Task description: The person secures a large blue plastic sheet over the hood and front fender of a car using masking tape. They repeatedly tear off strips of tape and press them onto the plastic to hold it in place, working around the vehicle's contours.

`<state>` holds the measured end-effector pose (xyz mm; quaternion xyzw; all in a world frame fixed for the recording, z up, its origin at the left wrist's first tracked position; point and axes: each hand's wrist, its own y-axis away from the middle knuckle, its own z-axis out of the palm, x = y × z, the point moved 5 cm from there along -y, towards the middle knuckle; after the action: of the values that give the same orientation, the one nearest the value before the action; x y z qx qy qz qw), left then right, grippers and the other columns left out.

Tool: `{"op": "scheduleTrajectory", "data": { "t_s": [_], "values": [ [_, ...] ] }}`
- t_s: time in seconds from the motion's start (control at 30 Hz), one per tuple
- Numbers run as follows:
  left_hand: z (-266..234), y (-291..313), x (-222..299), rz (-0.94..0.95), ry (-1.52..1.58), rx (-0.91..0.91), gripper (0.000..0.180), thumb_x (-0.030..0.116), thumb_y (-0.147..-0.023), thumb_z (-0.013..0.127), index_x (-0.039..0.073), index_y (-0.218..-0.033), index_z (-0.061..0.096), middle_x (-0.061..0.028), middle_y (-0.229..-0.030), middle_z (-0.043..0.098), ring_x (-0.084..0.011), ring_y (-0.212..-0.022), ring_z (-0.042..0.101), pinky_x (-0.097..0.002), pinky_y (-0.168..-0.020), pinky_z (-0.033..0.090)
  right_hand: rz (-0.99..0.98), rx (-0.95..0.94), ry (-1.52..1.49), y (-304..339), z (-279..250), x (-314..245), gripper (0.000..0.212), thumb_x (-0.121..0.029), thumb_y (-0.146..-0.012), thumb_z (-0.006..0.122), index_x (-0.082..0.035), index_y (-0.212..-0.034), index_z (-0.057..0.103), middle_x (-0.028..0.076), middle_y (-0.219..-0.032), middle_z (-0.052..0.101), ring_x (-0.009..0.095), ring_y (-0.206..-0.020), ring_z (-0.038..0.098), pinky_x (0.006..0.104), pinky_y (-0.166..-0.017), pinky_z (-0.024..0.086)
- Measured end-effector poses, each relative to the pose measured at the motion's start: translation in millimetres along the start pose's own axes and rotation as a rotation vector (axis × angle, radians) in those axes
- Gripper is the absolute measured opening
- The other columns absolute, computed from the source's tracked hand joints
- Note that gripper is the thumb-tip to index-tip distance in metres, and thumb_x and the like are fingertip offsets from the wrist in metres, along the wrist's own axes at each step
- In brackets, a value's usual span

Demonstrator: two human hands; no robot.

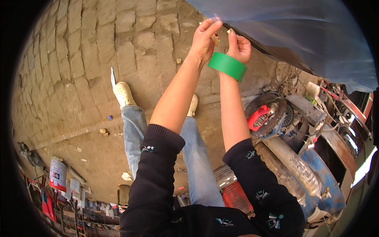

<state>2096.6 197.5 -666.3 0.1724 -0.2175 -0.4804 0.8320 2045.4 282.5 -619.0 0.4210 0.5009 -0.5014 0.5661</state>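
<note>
Both arms reach forward to the lower edge of a large, glossy blue-grey panel (300,29). My left hand (203,41) is closed, thumb and finger pinched together at the panel's edge. A pale yellowish strip (215,39) shows among its fingers. Just to the right is my right hand (240,48), its fingers curled in and the thumb pointing up. At that thumb's tip sits a small pale piece (229,30), too small to name. A roll of green tape (227,66) hangs around my right wrist like a bracelet.
Worn paving (122,51) lies ahead and left. To the right are a tyre (268,114) with a red tool (258,118), a grey gas cylinder (298,166) and piled scrap. A white-and-red can (58,173) stands lower left among clutter. A pale clog (124,94) is on my left foot.
</note>
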Motion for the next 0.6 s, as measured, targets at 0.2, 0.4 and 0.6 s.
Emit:
{"op": "scheduleTrajectory", "data": {
  "t_s": [0.2,0.4,0.6],
  "values": [
    [-2.8,-12.4,2.4,0.041,-0.219,0.117,0.015,0.014,-0.081,0.081,0.014,-0.078,0.067,0.0075,-0.078,0.063,-0.0056,-0.066,0.046,-0.0221,-0.063,0.037,-0.019,0.118,0.034,-6.9,5.9,1.2,0.022,0.002,-0.081,0.077,-0.004,-0.086,0.057,0.007,-0.086,0.067,0.011,-0.078,0.063,0.0229,-0.074,0.053],
    [0.1,-16.2,3.5,0.020,-0.271,0.123,0.013,0.007,-0.078,0.081,0.008,-0.078,0.069,0.0014,-0.080,0.067,-0.0072,-0.073,0.055,-0.0242,-0.069,0.042,-0.030,0.144,0.047,-16.8,4.2,7.8,0.023,0.000,-0.082,0.077,-0.005,-0.087,0.055,0.007,-0.086,0.068,0.012,-0.079,0.063,0.0234,-0.075,0.052],
    [4.2,-15.3,7.2,0.051,-0.382,0.068,0.017,0.019,-0.078,0.084,0.015,-0.075,0.067,0.0091,-0.072,0.060,-0.0037,-0.063,0.041,-0.0218,-0.058,0.034,-0.045,0.163,0.042,-21.7,5.5,10.2,0.025,0.000,-0.080,0.078,-0.005,-0.085,0.054,0.007,-0.085,0.067,0.012,-0.078,0.063,0.0238,-0.074,0.052]
  ]
}}
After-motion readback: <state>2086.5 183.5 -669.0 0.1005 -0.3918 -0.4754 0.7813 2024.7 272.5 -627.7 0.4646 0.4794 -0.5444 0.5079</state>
